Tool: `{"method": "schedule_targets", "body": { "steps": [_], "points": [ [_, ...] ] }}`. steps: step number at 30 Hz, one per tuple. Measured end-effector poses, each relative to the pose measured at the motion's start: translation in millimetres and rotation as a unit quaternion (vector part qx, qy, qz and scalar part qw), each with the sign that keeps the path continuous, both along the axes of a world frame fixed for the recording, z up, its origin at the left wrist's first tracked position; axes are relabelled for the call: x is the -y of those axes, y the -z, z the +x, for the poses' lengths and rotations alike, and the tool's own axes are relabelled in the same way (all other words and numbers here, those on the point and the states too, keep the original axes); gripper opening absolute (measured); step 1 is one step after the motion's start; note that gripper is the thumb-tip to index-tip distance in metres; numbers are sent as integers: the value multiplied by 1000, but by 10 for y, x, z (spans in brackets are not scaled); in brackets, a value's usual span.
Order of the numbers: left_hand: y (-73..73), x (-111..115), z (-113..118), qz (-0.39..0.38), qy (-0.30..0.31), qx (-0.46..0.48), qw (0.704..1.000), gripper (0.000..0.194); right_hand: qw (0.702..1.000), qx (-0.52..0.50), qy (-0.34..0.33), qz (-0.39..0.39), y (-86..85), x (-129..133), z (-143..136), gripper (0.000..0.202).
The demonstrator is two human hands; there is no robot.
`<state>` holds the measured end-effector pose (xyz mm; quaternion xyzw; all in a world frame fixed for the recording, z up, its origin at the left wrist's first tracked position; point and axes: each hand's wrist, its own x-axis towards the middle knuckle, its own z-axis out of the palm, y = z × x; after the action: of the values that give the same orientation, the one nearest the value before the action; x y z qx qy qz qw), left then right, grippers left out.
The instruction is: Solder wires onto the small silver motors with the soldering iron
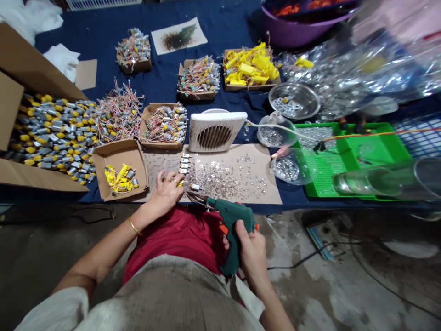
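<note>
My right hand (253,248) is wrapped round the handle of a green soldering gun (232,216) with orange parts. Its dark tip points left, close to a small silver motor (195,187) on the cardboard sheet (272,195). My left hand (167,191) rests at the sheet's front edge, fingertips closed on a small yellow-ended motor (180,183), partly hidden by the fingers. Just beyond these fingers, several small motors (185,163) stand in a neat row. Tiny metal pieces (215,170) and dark specks lie scattered over the sheet.
A white vented fan box (217,131) stands behind the sheet. To the left are a carton of motors (55,138) and an open box with yellow parts (119,179). Bowls of metal pieces (287,170) and a green tray (324,191) sit right. A cable (292,265) hangs below.
</note>
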<state>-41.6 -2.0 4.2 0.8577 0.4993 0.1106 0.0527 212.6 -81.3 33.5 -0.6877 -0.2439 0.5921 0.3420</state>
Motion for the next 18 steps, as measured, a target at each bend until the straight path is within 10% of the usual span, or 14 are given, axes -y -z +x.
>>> {"method": "schedule_targets", "body": {
  "steps": [18],
  "points": [
    [-25,-16,-13,-2,12,-8,1000,16,1000,5,-11,4,85,-32,16,58]
  ]
}}
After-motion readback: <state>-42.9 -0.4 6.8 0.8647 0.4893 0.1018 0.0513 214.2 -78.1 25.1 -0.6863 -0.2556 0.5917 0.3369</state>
